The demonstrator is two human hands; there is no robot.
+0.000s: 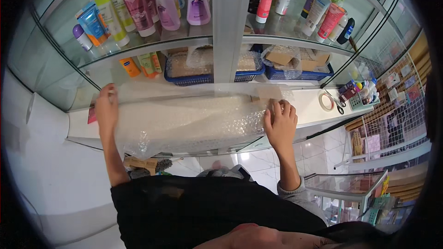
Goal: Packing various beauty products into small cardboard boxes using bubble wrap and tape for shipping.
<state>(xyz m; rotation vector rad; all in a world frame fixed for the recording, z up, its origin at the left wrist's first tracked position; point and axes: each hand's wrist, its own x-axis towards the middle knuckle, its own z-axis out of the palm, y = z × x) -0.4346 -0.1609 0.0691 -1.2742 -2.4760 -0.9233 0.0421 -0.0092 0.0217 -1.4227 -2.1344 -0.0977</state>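
A wide sheet of clear bubble wrap [187, 117] lies across the white counter and hangs over its front edge. At its right end, my right hand [282, 124] has its fingers curled onto the plastic. Under the wrap, close to that hand, a piece of brown cardboard [269, 93] shows through; the rest of what is beneath is hidden. My left hand [107, 107] is at the sheet's left end, blurred, with bent fingers; whether it pinches the plastic is unclear. A small pink-red item [92, 114] sits beside my left wrist.
Glass shelves with bottles and tubes [138, 5] rise behind the counter [308, 105]. Blue baskets [299, 72] hold cardboard and bubble wrap. To the right are a tape roll [326, 101], scissors [339, 105] and a green basket [363, 102]. A white roll [48, 117] stands left.
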